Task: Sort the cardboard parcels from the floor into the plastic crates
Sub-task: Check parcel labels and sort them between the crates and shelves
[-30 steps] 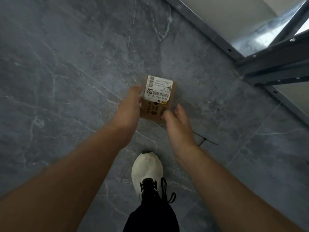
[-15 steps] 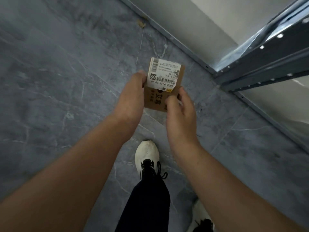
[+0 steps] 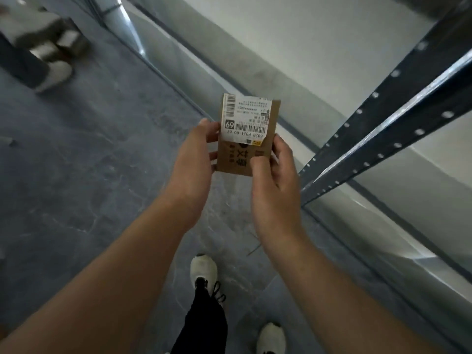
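**Parcel raised between both hands**

Raised since the earlier frame, the parcel (image 3: 247,139) now sits higher, before the far wall (image 3: 319,47). Left hand (image 3: 194,159) clamps its left edge; right hand (image 3: 275,172) clamps its near right corner, thumb across the face. A white label (image 3: 245,118) marked 69 covers its far half. A shelf post (image 3: 383,118) stands right; shoes (image 3: 204,272) rest on the floor (image 3: 76,175) below.

Background only: floor, rack, wall, shoes.
Grey marbled floor (image 3: 76,200); perforated dark metal rack upright (image 3: 398,108) on the right; pale wall (image 3: 306,42) behind; white shoes (image 3: 203,270) below; blurred objects (image 3: 48,44) top left.
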